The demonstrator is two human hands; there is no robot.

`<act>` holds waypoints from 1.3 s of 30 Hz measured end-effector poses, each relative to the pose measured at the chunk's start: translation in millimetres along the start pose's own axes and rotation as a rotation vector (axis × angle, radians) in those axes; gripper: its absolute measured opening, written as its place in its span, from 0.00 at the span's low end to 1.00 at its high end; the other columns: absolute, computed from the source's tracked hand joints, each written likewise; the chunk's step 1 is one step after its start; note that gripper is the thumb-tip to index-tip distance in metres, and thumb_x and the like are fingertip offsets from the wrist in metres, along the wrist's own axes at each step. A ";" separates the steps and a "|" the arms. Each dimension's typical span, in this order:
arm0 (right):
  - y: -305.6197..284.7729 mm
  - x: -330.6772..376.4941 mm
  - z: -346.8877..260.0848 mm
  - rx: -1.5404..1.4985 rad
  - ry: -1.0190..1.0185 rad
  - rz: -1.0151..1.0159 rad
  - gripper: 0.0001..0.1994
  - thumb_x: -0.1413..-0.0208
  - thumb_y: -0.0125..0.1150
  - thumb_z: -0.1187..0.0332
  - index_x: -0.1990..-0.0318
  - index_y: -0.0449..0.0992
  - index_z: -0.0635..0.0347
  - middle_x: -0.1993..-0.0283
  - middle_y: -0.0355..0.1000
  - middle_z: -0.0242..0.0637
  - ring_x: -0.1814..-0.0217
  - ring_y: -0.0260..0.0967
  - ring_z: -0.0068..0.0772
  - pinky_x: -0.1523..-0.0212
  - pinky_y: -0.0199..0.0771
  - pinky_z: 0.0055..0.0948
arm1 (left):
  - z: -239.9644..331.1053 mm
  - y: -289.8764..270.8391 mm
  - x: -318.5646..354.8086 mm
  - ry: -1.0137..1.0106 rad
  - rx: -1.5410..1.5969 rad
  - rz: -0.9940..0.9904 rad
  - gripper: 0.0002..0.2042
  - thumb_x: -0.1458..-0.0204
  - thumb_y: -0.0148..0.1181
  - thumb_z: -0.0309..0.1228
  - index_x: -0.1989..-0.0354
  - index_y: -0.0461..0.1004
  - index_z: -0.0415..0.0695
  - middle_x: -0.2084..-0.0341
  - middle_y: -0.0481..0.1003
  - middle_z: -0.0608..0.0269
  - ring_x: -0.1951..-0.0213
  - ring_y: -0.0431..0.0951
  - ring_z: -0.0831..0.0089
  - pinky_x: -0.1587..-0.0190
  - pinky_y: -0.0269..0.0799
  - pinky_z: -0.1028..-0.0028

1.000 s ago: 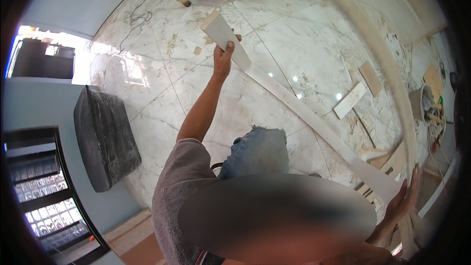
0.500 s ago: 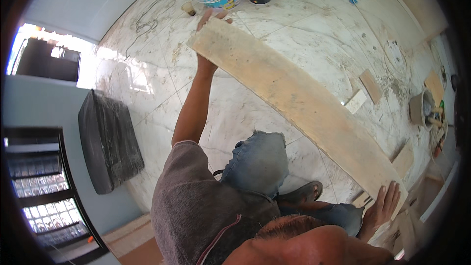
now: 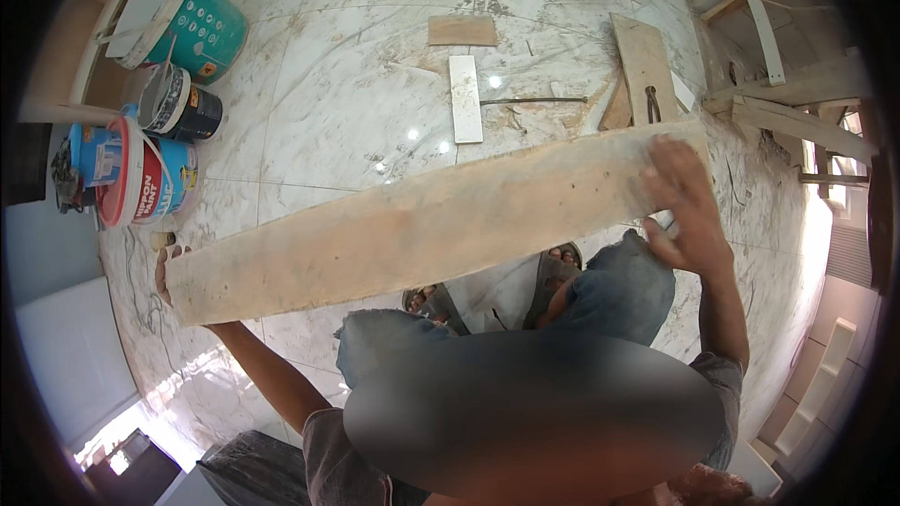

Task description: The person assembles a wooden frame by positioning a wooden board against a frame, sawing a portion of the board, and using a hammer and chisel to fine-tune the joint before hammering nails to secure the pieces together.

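Observation:
A long, pale wooden plank (image 3: 422,230) with a dusty, stained face spans the space in front of my knees, its right end tilted farther away. My left hand (image 3: 165,276) grips the left end from beneath, its fingertips curling past the end edge. Over the right end is my right hand (image 3: 689,206), slightly blurred, with fingers stretched out and thumb apart. It touches or hovers just over the wood; I cannot tell which. Beyond that end, pincers (image 3: 652,105) lie on a board piece (image 3: 642,56).
On the left stand a teal bucket (image 3: 208,33), a black bucket (image 3: 202,114) and a red-lidded paint bucket (image 3: 173,186). A brown offcut (image 3: 462,31), a white strip (image 3: 464,98) and a thin rod (image 3: 539,100) lie on the marble floor. Right is a timber frame (image 3: 797,126).
My view has turned to the right, and the plank now lies more crosswise before me. My left hand keeps its end; the right hand's fingers have spread from lying together on the wood.

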State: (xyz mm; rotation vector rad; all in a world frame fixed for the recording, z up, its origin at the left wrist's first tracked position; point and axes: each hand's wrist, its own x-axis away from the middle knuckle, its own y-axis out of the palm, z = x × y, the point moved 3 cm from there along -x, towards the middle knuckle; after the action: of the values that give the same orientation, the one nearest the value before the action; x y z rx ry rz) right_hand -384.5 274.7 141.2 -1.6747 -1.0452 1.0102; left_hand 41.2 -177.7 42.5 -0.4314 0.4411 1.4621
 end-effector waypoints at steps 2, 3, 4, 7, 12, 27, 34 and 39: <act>-14.1 19.7 15.3 -0.197 0.134 0.216 0.21 0.46 0.54 0.65 0.45 0.69 0.63 0.37 0.58 0.55 0.34 0.56 0.50 0.35 0.52 0.49 | 2.5 7.4 1.1 0.009 -0.027 -0.024 0.20 0.42 0.47 0.35 0.44 0.59 0.37 0.46 0.65 0.48 0.52 0.75 0.58 0.51 0.75 0.66; -15.8 27.7 26.8 -0.216 0.175 0.419 0.22 0.42 0.48 0.62 0.44 0.67 0.69 0.39 0.61 0.56 0.36 0.59 0.45 0.37 0.55 0.42 | 3.5 0.1 -1.8 -0.006 -0.051 -0.058 0.20 0.41 0.47 0.35 0.44 0.58 0.37 0.45 0.64 0.48 0.51 0.74 0.58 0.50 0.75 0.65; -11.0 38.3 41.0 -0.364 0.368 0.460 0.22 0.42 0.49 0.62 0.44 0.67 0.69 0.40 0.63 0.54 0.37 0.60 0.44 0.37 0.56 0.40 | -5.1 -13.2 -4.7 -0.030 -0.063 -0.095 0.21 0.41 0.46 0.36 0.43 0.57 0.37 0.44 0.64 0.48 0.50 0.74 0.57 0.50 0.75 0.65; 23.9 63.7 67.9 -0.783 0.719 0.609 0.25 0.44 0.52 0.65 0.41 0.62 0.70 0.45 0.67 0.51 0.42 0.65 0.40 0.40 0.61 0.32 | -16.0 -26.3 -4.5 0.084 -0.136 -0.117 0.21 0.40 0.44 0.38 0.43 0.56 0.37 0.44 0.63 0.48 0.49 0.72 0.56 0.49 0.75 0.64; 37.8 66.5 66.6 -1.406 0.767 0.626 0.26 0.48 0.54 0.69 0.41 0.60 0.68 0.46 0.67 0.53 0.44 0.66 0.40 0.42 0.65 0.33 | -21.7 -28.2 -5.3 0.085 -0.159 -0.115 0.23 0.40 0.45 0.42 0.43 0.57 0.38 0.45 0.64 0.49 0.48 0.72 0.57 0.50 0.76 0.65; 77.5 61.6 77.1 -1.693 0.377 0.872 0.32 0.49 0.49 0.54 0.39 0.57 0.62 0.50 0.67 0.58 0.43 0.63 0.51 0.39 0.59 0.43 | 4.8 15.2 -6.3 0.146 -0.229 -0.101 0.19 0.41 0.46 0.38 0.44 0.60 0.42 0.49 0.68 0.53 0.49 0.73 0.60 0.52 0.77 0.67; 80.7 31.1 85.0 -1.639 0.440 0.804 0.34 0.54 0.51 0.56 0.38 0.57 0.61 0.44 0.63 0.56 0.41 0.60 0.56 0.39 0.59 0.50 | -25.5 22.7 -73.1 0.489 -0.555 -0.336 0.21 0.41 0.49 0.36 0.44 0.58 0.38 0.44 0.64 0.51 0.50 0.74 0.61 0.50 0.75 0.68; 74.0 11.4 95.2 -1.556 0.457 0.692 0.35 0.55 0.55 0.58 0.38 0.55 0.64 0.44 0.64 0.55 0.42 0.64 0.48 0.42 0.65 0.39 | -39.8 51.2 -79.9 0.307 -0.203 -0.423 0.23 0.43 0.52 0.34 0.42 0.59 0.38 0.42 0.61 0.49 0.44 0.68 0.60 0.45 0.71 0.65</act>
State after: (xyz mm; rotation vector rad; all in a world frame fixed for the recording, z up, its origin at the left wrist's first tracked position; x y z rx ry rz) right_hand -453.9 291.7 43.4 -3.4541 -0.9239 -0.1026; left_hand -15.5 -263.2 50.7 -0.8648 0.4145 1.0334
